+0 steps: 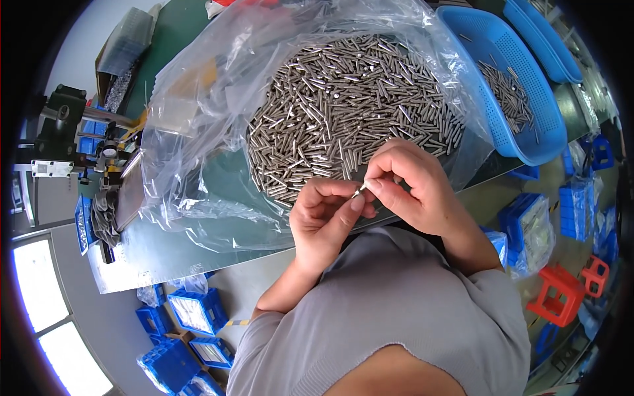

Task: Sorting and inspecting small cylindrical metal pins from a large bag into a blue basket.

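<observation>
Between the fingertips of both hands is one small metal pin [359, 191], slim and silvery. My left hand [327, 214] pinches its lower end with thumb and forefinger. At its upper end my right hand [406, 188] is closed in a pinch too. Just beyond the hands, a large heap of similar metal pins [350, 105] lies on a clear plastic bag [191, 125], which is spread open on the green table [158, 254]. The fingers partly hide the held pin.
A blue perforated basket [482, 79] at the right holds a smaller pile of pins; another blue basket [545, 43] stands behind it. At the left is a dark metal fixture [66, 119]. Blue crates [198, 310] and a red stool [558, 294] are on the floor.
</observation>
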A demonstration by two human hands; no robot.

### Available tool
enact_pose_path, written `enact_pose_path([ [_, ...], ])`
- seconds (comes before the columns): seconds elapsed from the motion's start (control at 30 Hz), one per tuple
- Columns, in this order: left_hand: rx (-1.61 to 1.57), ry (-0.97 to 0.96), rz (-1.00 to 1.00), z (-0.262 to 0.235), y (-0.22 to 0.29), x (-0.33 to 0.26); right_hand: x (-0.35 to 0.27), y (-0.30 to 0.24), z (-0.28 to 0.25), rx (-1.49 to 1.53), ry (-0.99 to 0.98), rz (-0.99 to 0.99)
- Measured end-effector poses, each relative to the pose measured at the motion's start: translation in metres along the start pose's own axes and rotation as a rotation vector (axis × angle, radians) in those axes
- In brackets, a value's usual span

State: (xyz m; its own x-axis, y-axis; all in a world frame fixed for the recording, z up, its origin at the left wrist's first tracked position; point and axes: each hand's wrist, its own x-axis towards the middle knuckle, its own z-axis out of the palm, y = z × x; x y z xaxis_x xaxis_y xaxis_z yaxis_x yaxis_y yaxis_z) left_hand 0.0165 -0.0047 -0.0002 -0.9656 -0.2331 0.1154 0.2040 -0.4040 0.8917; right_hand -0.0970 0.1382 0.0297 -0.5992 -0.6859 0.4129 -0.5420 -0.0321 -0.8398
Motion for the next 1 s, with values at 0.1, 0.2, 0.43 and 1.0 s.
enact_pose_path([
  [0.1,-0.034,0.009,-0.012,0.001,0.002,0.0,0.0,0.001,-0.002,0.015,-0.019,-0.012],
  [0.2,-0.054,-0.015,0.013,0.001,0.003,0.001,-0.001,0.001,-0.002,0.04,-0.028,-0.001],
  [0.43,0.025,0.068,-0.015,0.004,0.002,-0.001,-0.002,-0.001,-0.002,0.159,-0.058,0.094],
  [1.0,-0.08,-0.013,0.017,0.004,0.005,0.002,-0.003,0.0,0.004,0.229,-0.048,0.083],
])
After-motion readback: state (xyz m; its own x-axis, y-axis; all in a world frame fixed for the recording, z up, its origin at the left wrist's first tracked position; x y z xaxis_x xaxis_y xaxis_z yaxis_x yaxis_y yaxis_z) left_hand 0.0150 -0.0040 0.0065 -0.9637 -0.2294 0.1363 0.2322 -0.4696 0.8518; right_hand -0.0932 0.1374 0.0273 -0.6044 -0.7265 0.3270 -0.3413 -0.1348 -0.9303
